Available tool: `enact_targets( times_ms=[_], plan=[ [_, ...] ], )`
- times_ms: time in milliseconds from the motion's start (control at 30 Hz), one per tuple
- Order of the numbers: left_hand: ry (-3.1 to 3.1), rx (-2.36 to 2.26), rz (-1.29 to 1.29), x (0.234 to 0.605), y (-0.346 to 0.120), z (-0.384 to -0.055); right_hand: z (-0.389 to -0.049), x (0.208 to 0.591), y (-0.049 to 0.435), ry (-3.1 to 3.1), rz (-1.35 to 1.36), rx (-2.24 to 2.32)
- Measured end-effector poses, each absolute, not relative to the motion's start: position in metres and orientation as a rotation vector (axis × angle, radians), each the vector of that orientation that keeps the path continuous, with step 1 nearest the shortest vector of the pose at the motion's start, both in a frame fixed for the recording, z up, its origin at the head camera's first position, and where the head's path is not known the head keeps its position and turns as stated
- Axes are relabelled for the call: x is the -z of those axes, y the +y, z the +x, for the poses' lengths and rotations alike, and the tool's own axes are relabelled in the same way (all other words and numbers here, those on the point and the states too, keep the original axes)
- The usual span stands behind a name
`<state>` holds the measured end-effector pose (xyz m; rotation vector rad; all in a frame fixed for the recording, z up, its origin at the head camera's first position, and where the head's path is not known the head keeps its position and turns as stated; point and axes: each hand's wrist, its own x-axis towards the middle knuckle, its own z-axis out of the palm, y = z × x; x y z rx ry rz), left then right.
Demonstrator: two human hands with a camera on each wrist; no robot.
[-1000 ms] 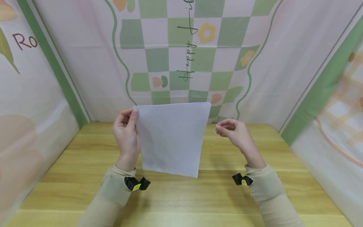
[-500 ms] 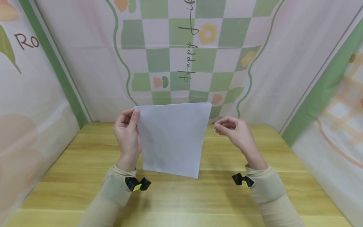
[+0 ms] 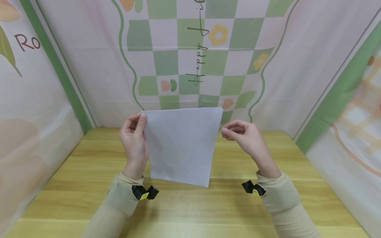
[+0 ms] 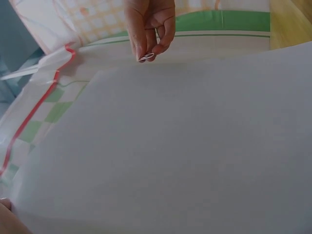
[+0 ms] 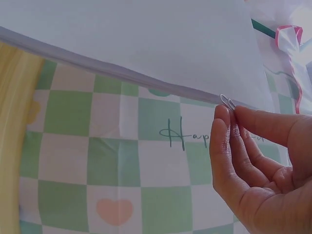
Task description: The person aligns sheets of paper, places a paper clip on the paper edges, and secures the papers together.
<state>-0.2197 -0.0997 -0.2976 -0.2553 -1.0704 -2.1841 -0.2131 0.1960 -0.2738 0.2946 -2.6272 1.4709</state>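
White paper sheets [image 3: 181,145] hang upright above the table, their right edge showing more than one layer in the right wrist view. My left hand [image 3: 134,143] pinches their upper left corner, thumb in front. Between the thumb and fingertips of my right hand [image 3: 248,137] is a small metal paper clip [image 5: 227,101], its looped end sticking out. The clip is just beside the right edge of the paper, near the upper corner; whether they touch I cannot tell. In the left wrist view the paper fills most of the picture, and the clip [image 4: 146,57] shows beyond its far edge.
Below the hands lies a wooden table [image 3: 190,215]. A printed cloth [image 3: 190,62] with green checks and flowers hangs behind it, and more patterned cloth [image 3: 38,132] closes off both sides. Each sleeve carries a small black wrist camera [image 3: 145,192].
My right hand has moved left with the paper clip, closing the gap to the paper's right edge. The left hand and the paper have stayed almost still.
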Motion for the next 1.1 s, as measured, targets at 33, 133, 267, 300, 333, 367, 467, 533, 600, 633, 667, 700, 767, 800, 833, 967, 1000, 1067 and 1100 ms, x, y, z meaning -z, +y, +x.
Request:
enact_targets(
  times_ms=[33, 133, 267, 300, 333, 367, 467, 533, 600, 633, 667, 700, 767, 800, 833, 967, 1000, 1067, 1100],
  plan=[
    [-1.068, 2.185, -0.26, 0.298, -0.1, -0.22, -0.213, 0.273, 0.195, -2.625, 0.295, -1.477],
    [-1.069, 2.183, -0.262, 0.297, -0.1, -0.22, -0.212, 0.271, 0.191, -2.618, 0.3, -1.483],
    [-1.076, 2.179, -0.25, 0.297, -0.099, -0.219, -0.211, 0.268, 0.187, -2.618, 0.307, -1.477],
    [-1.077, 2.178, -0.248, 0.297, -0.099, -0.219, -0.211, 0.268, 0.186, -2.619, 0.309, -1.475],
    [-1.08, 2.176, -0.246, 0.297, -0.099, -0.219, -0.211, 0.267, 0.185, -2.62, 0.309, -1.474],
    [-1.081, 2.175, -0.246, 0.297, -0.099, -0.218, -0.211, 0.267, 0.184, -2.621, 0.311, -1.473],
    [-1.084, 2.173, -0.25, 0.297, -0.099, -0.218, -0.211, 0.266, 0.183, -2.619, 0.323, -1.479],
    [-1.085, 2.172, -0.253, 0.297, -0.099, -0.219, -0.211, 0.266, 0.182, -2.617, 0.33, -1.487],
    [-1.081, 2.175, -0.253, 0.297, -0.099, -0.219, -0.211, 0.266, 0.181, -2.616, 0.338, -1.494],
    [-1.08, 2.175, -0.252, 0.297, -0.099, -0.219, -0.211, 0.266, 0.18, -2.617, 0.339, -1.493],
    [-1.079, 2.175, -0.251, 0.297, -0.099, -0.219, -0.211, 0.266, 0.18, -2.617, 0.342, -1.492],
    [-1.079, 2.175, -0.249, 0.297, -0.1, -0.219, -0.211, 0.266, 0.179, -2.618, 0.344, -1.49],
    [-1.086, 2.172, -0.245, 0.297, -0.1, -0.219, -0.211, 0.266, 0.179, -2.618, 0.349, -1.49],
    [-1.09, 2.169, -0.243, 0.297, -0.1, -0.219, -0.211, 0.265, 0.178, -2.617, 0.351, -1.491],
    [-1.091, 2.168, -0.241, 0.297, -0.1, -0.219, -0.211, 0.265, 0.177, -2.616, 0.353, -1.488],
    [-1.096, 2.163, -0.235, 0.297, -0.099, -0.219, -0.21, 0.263, 0.174, -2.605, 0.367, -1.495],
    [-1.094, 2.164, -0.232, 0.297, -0.099, -0.219, -0.21, 0.262, 0.173, -2.601, 0.372, -1.496],
    [-1.094, 2.164, -0.228, 0.297, -0.099, -0.219, -0.21, 0.261, 0.171, -2.596, 0.384, -1.498],
    [-1.093, 2.164, -0.226, 0.297, -0.098, -0.219, -0.21, 0.261, 0.17, -2.592, 0.39, -1.499]
  ],
)
